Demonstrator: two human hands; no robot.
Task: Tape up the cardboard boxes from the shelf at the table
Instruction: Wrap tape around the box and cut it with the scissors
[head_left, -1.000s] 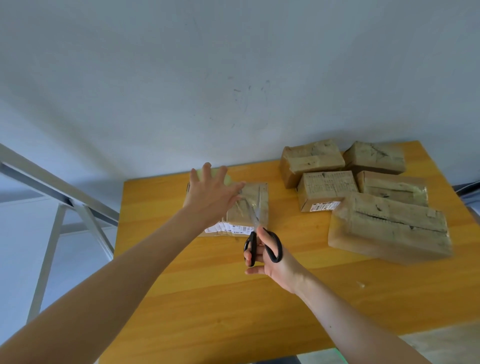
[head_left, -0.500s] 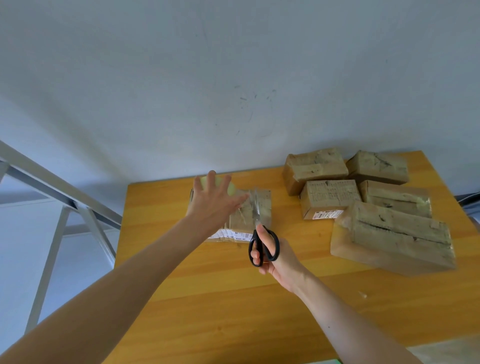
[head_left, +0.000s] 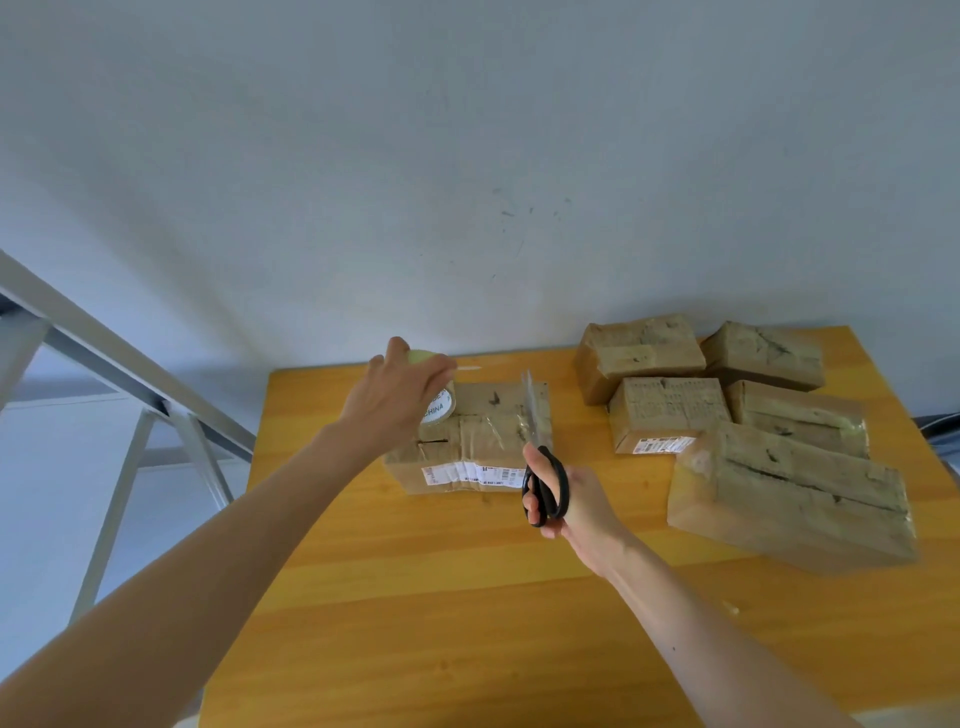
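A brown cardboard box with a white label on its front lies on the yellow wooden table. My left hand grips a roll of clear tape over the box's left end. A strip of tape runs up from the box's right side. My right hand holds black-handled scissors whose blades point up along that strip.
Several taped cardboard boxes are grouped at the table's back right, against the grey wall. A grey metal frame stands left of the table. A small scrap lies on the tabletop near my right forearm.
My left hand went from flat on the box to lifting the tape roll off its left end. The scissors stayed at the tape strip on the right side.
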